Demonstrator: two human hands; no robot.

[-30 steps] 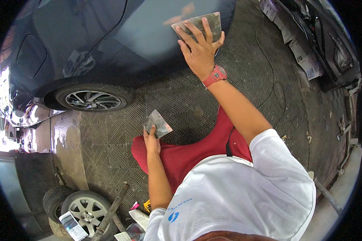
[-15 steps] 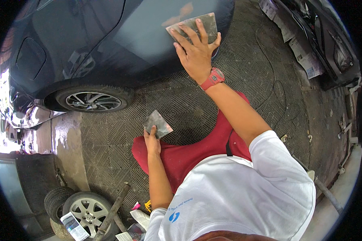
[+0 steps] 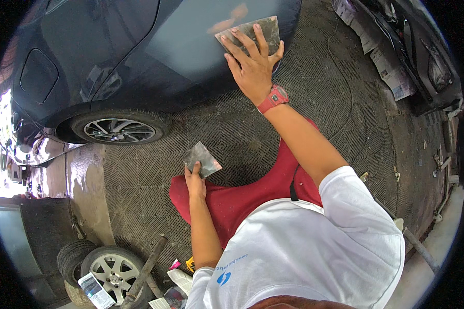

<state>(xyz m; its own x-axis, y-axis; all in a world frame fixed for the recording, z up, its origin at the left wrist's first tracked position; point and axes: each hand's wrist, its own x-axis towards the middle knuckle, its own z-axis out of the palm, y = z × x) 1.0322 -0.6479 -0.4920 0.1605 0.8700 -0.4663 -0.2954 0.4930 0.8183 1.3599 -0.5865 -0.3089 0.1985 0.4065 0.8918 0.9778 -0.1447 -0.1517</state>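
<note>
My right hand (image 3: pixel 253 68), with a red wristwatch (image 3: pixel 275 99), is at the rear corner of a dark car (image 3: pixel 183 67). Its fingers fan across a thin, smudged grey rectangular sheet (image 3: pixel 269 32) with a pale edge, held at the painted panel; a dull lighter patch shows beside it. Whether the sheet touches the paint I cannot tell. Low over my left knee, my left hand (image 3: pixel 195 184) grips a similar smudged grey square sheet (image 3: pixel 203 156), one finger lying on its face. The sheets' material is not plain.
The car's rear wheel (image 3: pixel 119 130) is ahead to the left. Loose wheels and tyres (image 3: pixel 113 268) lie at lower left beside a metal bar (image 3: pixel 152 257). A black bumper (image 3: pixel 423 67) with newspaper stands at right. A thin cable (image 3: pixel 351 92) crosses the textured floor mat (image 3: pixel 139 190).
My right hand and its sheet have shifted very slightly to the right along the panel. My left hand and its sheet stay in place.
</note>
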